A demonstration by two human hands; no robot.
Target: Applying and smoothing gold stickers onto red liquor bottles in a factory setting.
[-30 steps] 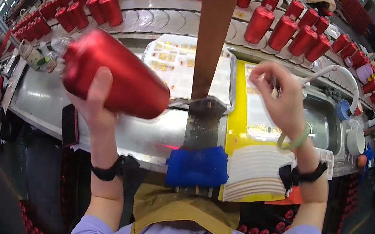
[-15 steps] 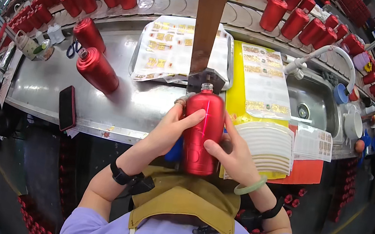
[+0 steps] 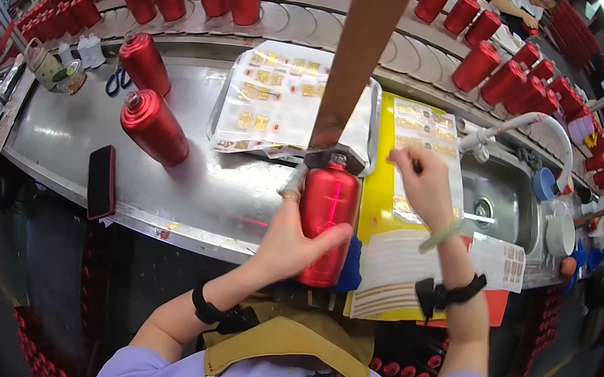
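Observation:
A glossy red bottle with a clear neck stands nearly upright in front of me, at the foot of a brown post. My left hand is wrapped round its left side, thumb across the front. A thin red line of light runs down the bottle. Off to the right, my right hand hovers over a sheet of gold decals on a yellow board. Its fingers are curled together in a pinch; whether something small sits between them is hidden.
Two red bottles stand on the steel table near a phone and scissors. A tray bears more decal sheets. White strips lie below the board, beside a sink. Behind runs a conveyor with many bottles.
My right hand has come off the bottle and moved up and right over the decal sheet, its fingers now curled. My left hand keeps its hold on the bottle.

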